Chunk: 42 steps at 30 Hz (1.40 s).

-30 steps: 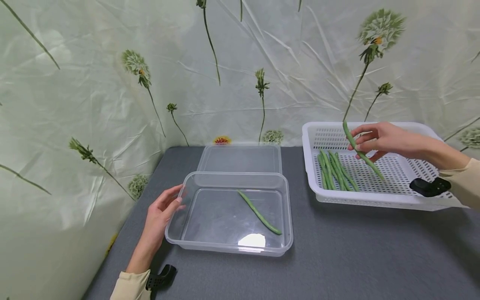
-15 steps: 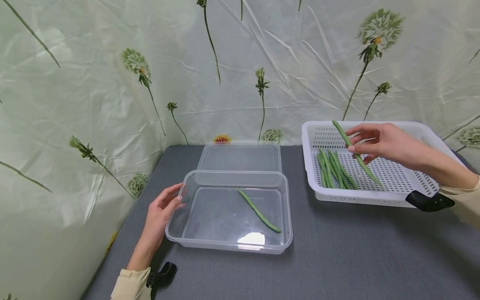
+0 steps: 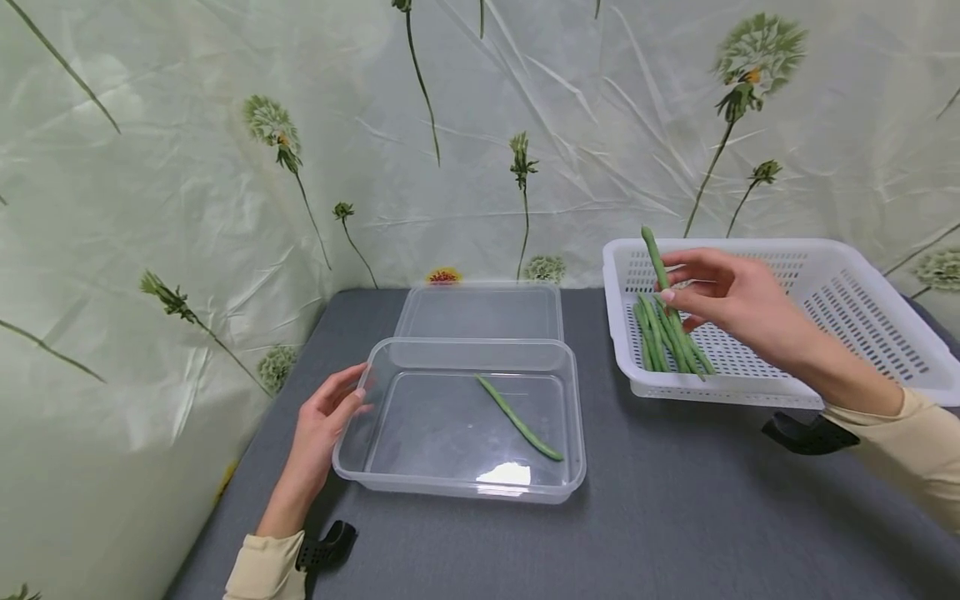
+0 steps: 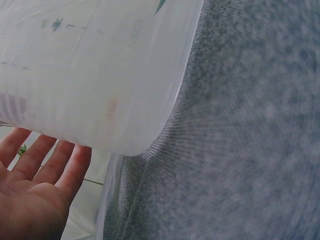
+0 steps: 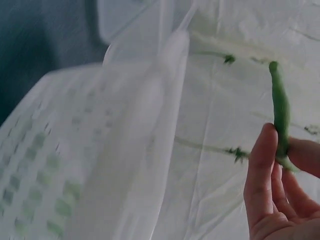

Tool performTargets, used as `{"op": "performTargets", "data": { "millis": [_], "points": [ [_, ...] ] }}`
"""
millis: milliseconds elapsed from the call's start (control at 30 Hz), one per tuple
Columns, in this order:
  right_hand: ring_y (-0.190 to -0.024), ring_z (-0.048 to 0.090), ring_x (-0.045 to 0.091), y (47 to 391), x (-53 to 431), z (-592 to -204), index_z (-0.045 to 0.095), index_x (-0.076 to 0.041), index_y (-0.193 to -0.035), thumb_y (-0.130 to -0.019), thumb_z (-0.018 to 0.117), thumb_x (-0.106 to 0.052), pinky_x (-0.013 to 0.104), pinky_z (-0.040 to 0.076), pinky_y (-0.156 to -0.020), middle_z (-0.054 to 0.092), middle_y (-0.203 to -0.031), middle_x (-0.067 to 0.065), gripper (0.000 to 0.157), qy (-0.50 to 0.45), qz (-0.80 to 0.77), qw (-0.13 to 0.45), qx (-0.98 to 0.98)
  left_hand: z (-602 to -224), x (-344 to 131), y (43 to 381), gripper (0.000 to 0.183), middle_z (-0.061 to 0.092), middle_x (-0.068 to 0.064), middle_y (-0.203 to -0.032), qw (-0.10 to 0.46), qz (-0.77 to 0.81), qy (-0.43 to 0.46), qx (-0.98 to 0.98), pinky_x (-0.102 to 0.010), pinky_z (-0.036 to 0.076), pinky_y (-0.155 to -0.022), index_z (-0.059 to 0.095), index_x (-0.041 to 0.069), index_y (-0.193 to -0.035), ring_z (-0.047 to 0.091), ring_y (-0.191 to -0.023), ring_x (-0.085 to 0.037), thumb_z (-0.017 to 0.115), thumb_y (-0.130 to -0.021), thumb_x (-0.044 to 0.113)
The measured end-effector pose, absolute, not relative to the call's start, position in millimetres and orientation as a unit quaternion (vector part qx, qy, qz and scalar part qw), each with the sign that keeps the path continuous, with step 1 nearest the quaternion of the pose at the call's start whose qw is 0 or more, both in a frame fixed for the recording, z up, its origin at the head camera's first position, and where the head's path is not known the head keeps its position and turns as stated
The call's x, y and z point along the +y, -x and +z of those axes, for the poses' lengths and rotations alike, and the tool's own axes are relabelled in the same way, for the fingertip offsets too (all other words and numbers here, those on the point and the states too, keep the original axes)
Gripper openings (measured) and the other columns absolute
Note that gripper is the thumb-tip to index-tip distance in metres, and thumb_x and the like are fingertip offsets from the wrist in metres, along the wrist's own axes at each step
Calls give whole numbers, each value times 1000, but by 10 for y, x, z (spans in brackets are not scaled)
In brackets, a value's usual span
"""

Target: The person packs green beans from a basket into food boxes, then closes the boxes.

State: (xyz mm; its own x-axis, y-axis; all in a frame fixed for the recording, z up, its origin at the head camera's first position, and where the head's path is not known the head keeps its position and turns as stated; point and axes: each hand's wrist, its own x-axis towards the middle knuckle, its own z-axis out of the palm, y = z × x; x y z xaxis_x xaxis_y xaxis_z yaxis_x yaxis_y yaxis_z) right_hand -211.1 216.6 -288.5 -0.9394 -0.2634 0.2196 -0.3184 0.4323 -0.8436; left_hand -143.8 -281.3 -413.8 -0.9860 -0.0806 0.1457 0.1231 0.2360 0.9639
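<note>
In the head view, my right hand (image 3: 731,296) pinches a green bean (image 3: 656,258) between thumb and fingers, above the left part of a white perforated basket (image 3: 750,392). The right wrist view shows this bean (image 5: 281,105) held upright at the fingertips. Several green beans (image 3: 652,337) lie in the basket, partly behind the held one. My left hand (image 3: 318,433) touches the left side of a clear plastic container (image 3: 420,483); its fingers (image 4: 75,167) look fairly straight against the wall in the left wrist view. A single green bean (image 3: 517,417) lies diagonally inside the container.
A clear flat lid (image 3: 480,310) lies behind the container, its near part hidden. Everything stands on a dark grey cloth-covered table (image 3: 600,533). A pale flower-printed sheet (image 3: 465,192) hangs at the back and left.
The right hand has moved left over the basket with its bean, which now stands steeper and overlaps the beans below. The left hand and the container have stayed put.
</note>
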Motion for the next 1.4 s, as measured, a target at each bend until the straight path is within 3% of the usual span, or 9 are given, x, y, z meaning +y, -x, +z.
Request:
{"op": "performTargets", "data": {
  "millis": [233,567,1033,1400],
  "points": [
    [-86,70,22,2037,1891,-2994,56,-4,-133,-94,68,-9,36,59,-65,67,-108,13,41,-216,555,36,-803,-4146,-2808,1437,42,52,-17,-140,82,-621,16,-780,-28,54,-86,50,5,-141,58,-121,-17,56,-103,20],
    [-86,69,23,1938,1444,-3171,57,-4,-132,-93,68,-4,38,59,-64,68,-109,12,40,-271,582,28,-766,-4130,-2810,1440,43,52,-17,-140,86,-619,22,-780,-29,54,-86,50,5,-141,58,-120,-15,57,-102,22],
    [-80,68,20,1908,806,-3543,64,-18,-123,-90,73,-10,43,57,-58,63,-108,5,35,-296,562,-68,-770,-4148,-2813,1431,43,51,-16,-141,83,-615,19,-784,-28,54,-87,50,5,-142,58,-120,-15,57,-102,22],
    [-76,65,20,1938,561,-3667,65,-11,-121,-89,75,-10,41,58,-58,65,-100,1,34,-314,511,-124,-791,-4137,-2819,1436,42,52,-16,-140,86,-613,20,-785,-28,54,-85,51,5,-141,58,-119,-15,57,-102,21]
  ]
}}
